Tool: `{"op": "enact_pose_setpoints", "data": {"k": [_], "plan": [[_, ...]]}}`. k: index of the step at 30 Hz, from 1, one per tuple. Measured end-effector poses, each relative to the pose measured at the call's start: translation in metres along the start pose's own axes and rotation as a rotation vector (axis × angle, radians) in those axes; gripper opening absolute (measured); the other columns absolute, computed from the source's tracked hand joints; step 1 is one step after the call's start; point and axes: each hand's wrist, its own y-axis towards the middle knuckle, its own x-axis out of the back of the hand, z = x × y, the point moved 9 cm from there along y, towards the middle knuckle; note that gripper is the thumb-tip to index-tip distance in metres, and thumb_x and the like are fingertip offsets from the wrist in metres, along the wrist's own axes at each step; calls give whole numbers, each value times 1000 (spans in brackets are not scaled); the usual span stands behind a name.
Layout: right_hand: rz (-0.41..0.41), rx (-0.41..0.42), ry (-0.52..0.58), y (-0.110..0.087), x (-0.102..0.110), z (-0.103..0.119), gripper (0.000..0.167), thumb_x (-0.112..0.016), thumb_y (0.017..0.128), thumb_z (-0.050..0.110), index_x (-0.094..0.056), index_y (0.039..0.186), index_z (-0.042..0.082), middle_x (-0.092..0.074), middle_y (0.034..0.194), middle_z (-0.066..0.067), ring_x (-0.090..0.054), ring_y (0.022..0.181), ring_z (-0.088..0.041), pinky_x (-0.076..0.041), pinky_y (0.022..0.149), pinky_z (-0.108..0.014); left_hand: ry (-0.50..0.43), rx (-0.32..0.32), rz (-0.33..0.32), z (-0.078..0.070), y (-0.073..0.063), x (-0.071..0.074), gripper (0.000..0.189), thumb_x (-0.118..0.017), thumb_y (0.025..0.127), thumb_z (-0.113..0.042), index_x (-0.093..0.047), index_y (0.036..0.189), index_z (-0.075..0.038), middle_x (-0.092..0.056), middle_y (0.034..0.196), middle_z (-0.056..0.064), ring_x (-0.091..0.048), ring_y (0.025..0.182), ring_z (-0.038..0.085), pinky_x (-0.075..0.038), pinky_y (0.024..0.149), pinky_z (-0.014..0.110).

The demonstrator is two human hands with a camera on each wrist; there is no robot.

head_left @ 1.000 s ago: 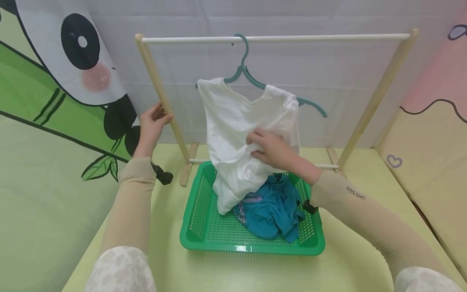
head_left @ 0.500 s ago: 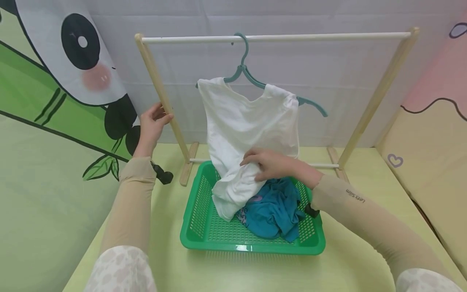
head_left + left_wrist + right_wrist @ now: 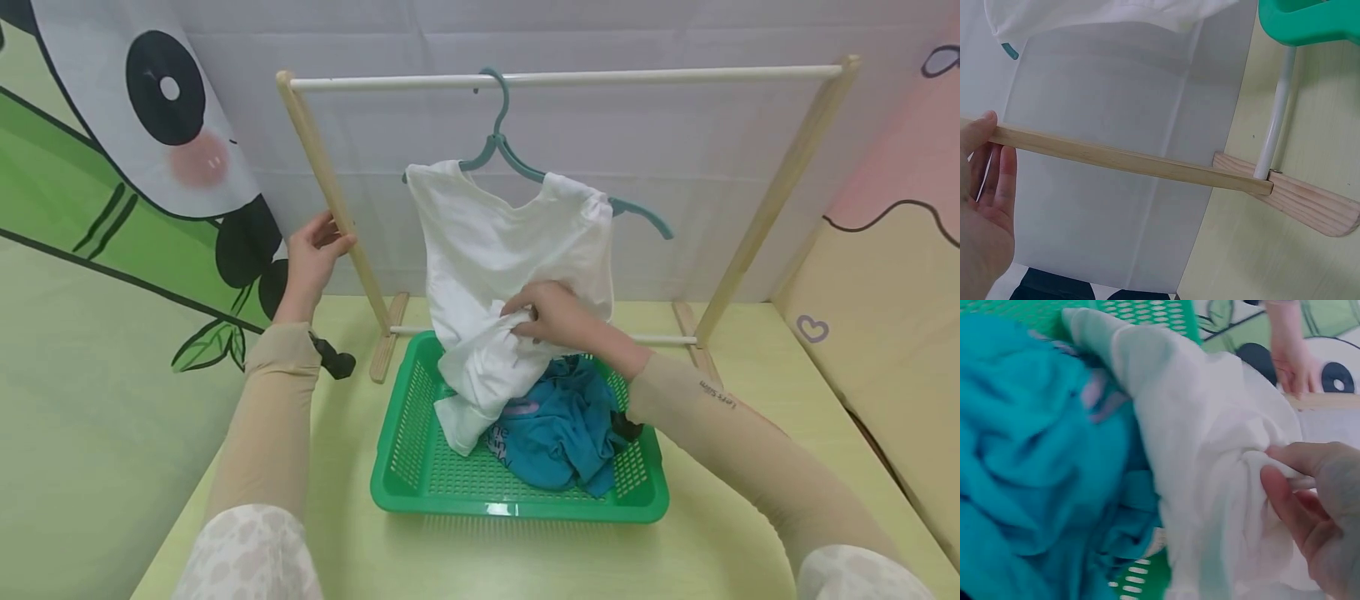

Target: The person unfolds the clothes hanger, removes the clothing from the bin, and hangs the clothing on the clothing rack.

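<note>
A white shirt (image 3: 495, 225) hangs from a teal hanger (image 3: 504, 146) hooked over the rack's white rail, its bunched lower part hanging into the green basket (image 3: 517, 507). My right hand (image 3: 558, 317) pinches a fold of the shirt at its lower middle; the right wrist view shows thumb and fingers closed on the cloth (image 3: 1260, 459). At the left, my left hand (image 3: 311, 258) holds the wooden post (image 3: 315, 158) of the rack between thumb and fingers, as the left wrist view also shows. Beneath the shirt, a crumpled teal garment (image 3: 566, 433) with printed lettering lies in the basket.
The rack's white rail (image 3: 660, 79) spans to a second wooden post (image 3: 776, 196) at the right. Wooden feet (image 3: 388, 337) stand on the pale yellow table (image 3: 517, 567). A white sheet backs the rack, and printed cloth walls flank both sides.
My right hand moved down along the shirt, then back up slightly, with a fold now gathered in its fingers. The shirt's hem sits a little lower in the basket. My left hand stayed put.
</note>
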Motion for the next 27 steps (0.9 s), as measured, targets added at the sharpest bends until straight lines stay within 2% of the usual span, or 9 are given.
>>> {"op": "enact_pose_setpoints", "data": {"k": [4,9,14,20,25,27], "plan": [[-100,-128,162,3,21,-10,24,-71,91,16,-73,115,12,-67,106,-9,-65,63,-13,-58,60,-24,-3,-5,-1,1,0,0,52,-68,93,-8,-54,142,-15,-69,116,-4,-62,103,5,-53,86,16],[-255,-182,315,7,41,-17,26,-66,94,14,-70,119,7,-70,111,-12,-70,69,-19,-60,66,-27,21,-1,3,1,-2,0,52,-67,93,-9,-53,144,-15,-68,117,-4,-61,105,4,-54,91,19],[-414,-226,348,8,57,-26,29,-65,95,19,-68,121,9,-68,116,-10,-73,76,-20,-60,68,-26,17,7,8,2,-2,0,53,-67,93,-10,-52,144,-16,-68,119,-3,-61,106,4,-53,92,20],[-547,-266,335,17,65,-36,26,-63,95,21,-70,118,11,-66,116,-6,-71,80,-20,-60,72,-28,22,11,11,1,-3,-1,53,-67,94,-11,-52,144,-16,-67,121,-2,-60,107,4,-53,94,21],[-623,-299,358,28,64,-46,26,-61,95,19,-71,117,10,-66,119,-6,-70,84,-21,-60,75,-28,25,11,12,0,-3,-1,54,-67,94,-11,-51,145,-16,-67,122,-1,-60,106,4,-53,94,21],[-637,-299,400,34,62,-49,27,-60,95,17,-70,119,7,-65,121,-9,-70,87,-22,-60,77,-27,20,10,13,-1,-2,-1,54,-67,94,-11,-51,145,-16,-67,122,-1,-60,106,5,-53,94,20]]}}
